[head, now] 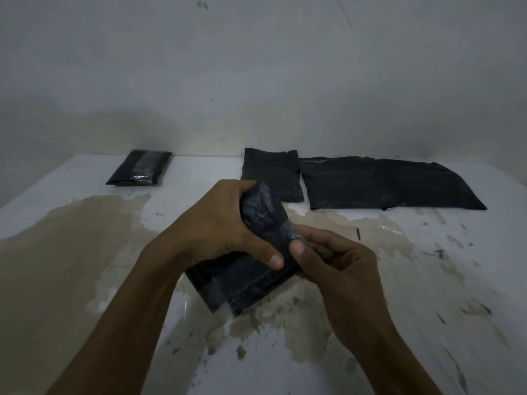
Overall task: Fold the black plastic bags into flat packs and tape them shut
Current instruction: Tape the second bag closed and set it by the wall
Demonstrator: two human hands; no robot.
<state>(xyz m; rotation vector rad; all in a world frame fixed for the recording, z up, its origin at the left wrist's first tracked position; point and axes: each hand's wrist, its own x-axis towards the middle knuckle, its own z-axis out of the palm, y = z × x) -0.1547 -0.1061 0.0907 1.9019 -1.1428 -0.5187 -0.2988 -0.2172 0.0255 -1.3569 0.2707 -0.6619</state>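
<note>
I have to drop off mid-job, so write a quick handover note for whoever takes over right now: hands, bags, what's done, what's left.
Left hand grips the upper end of the folded black bag in work, held over the stained white table.
Right hand pinches clear tape against that pack.
Done: one taped pack at far left.
Left: finish taping this pack; then the small flat bag and the larger flat bag by the wall, which show no tape.

Dim, bluish, flat light; faint glare on tape; edges perhaps bowed, soft.
</note>
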